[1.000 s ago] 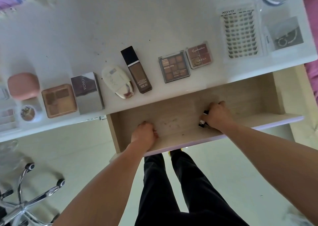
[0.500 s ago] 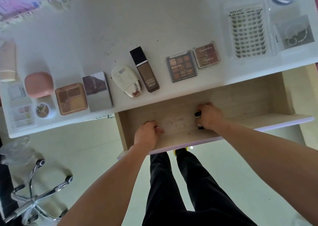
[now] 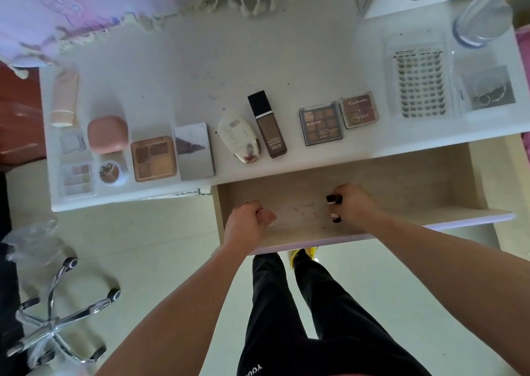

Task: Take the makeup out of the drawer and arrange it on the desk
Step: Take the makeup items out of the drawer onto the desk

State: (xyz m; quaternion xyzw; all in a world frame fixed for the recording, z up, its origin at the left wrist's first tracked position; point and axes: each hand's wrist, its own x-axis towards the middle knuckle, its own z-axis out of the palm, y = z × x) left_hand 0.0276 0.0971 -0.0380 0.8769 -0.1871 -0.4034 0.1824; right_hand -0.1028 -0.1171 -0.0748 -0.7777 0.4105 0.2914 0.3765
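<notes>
Two hands: both are down inside the open drawer, close to its front wall and apart from each other.
Right hand: curled round black-ended makeup. Dark tips show at the far and near sides of the fist, so its long axis seems to run from the body outward. Whether it is one stick or two pieces, I cannot tell.
Left hand: fingers are curled in; whether they enclose anything is hidden.
Counter: a row of makeup lies along its front edge, beyond the drawer.
Likely next move: up and away from the body. The gap between the foundation bottle and the brown palette lies nearer the right hand.
</notes>
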